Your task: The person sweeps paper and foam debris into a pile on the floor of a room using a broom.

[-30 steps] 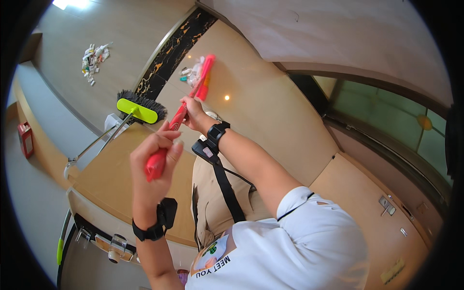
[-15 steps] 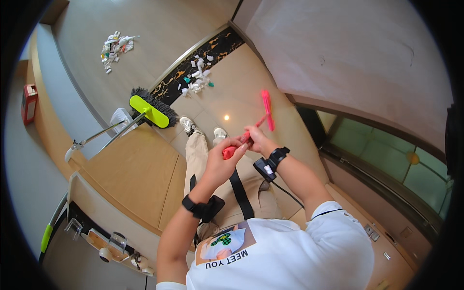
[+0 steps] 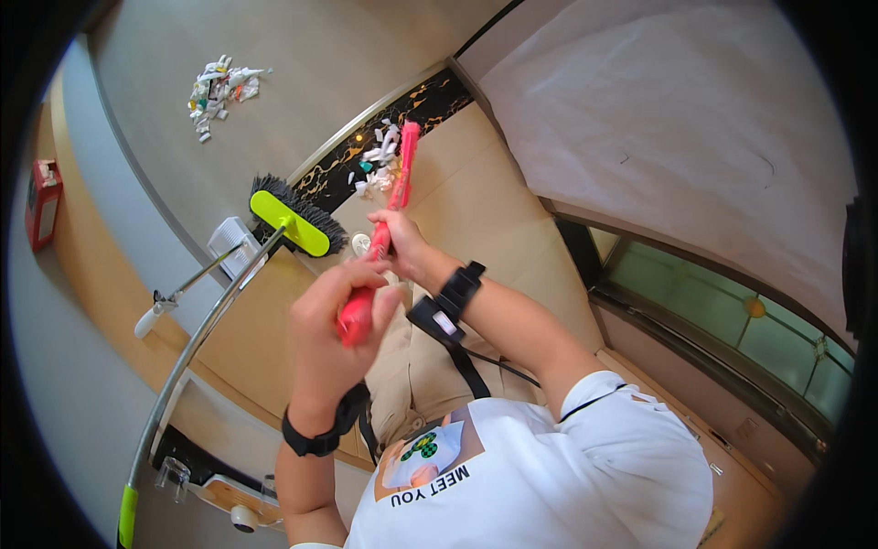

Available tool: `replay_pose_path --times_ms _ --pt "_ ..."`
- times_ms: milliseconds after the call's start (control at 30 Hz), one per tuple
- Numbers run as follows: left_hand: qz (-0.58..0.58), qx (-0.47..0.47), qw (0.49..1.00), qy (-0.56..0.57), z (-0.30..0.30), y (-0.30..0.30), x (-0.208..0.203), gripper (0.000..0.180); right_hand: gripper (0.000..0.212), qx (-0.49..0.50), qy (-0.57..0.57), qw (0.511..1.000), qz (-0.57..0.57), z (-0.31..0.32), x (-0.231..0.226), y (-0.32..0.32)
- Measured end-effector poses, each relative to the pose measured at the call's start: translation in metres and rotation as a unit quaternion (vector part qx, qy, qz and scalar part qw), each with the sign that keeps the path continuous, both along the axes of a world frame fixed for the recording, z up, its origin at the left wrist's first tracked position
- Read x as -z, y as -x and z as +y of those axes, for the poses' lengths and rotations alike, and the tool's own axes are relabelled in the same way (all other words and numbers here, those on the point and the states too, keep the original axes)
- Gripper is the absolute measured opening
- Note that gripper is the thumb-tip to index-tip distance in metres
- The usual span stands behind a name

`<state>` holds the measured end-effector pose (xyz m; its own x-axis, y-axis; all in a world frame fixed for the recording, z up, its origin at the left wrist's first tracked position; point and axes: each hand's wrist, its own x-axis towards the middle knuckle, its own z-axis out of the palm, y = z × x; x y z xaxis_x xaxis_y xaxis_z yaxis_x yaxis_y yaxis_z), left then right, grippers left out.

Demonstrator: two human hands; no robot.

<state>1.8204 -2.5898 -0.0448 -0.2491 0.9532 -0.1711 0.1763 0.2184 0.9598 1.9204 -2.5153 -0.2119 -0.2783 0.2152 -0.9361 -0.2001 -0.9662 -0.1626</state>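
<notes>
A pink floor squeegee (image 3: 403,174) is held in both my hands, its long bar head out in front over the tiles. My left hand (image 3: 331,316) is closed around the rear end of its handle. Farther along the handle, my right hand (image 3: 402,243) grips it. The bar head is beside a small pile of white and green scraps (image 3: 380,165), and partly hides it. That pile straddles the dark marbled threshold strip (image 3: 430,103) and the pale tiles. Whether the bar touches the scraps I cannot tell.
A second scrap pile (image 3: 219,91) lies on the grey floor beyond the threshold. At left are a broom with a lime-green head (image 3: 306,233) and a white long-handled dustpan (image 3: 230,236). A wooden cabinet (image 3: 247,339) flanks my left; a white-covered surface (image 3: 658,119) stands right.
Both hands and the squeegee have swung left, with my left hand lower and nearer. The bar head has moved from the open tiles at right to the near scrap pile.
</notes>
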Motion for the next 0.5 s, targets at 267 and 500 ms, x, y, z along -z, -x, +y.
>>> replay_pose_path --times_ms 267,500 --pt "-0.16 0.021 0.977 0.137 -0.001 0.006 0.054 0.012 0.02 0.01 0.13 0.991 0.019 -0.031 0.049 -0.028" --pt "-0.056 0.032 0.994 0.085 0.025 0.073 0.053 0.01 0.021 -0.016 0.093 0.98 0.175 -0.012 0.084 0.061"
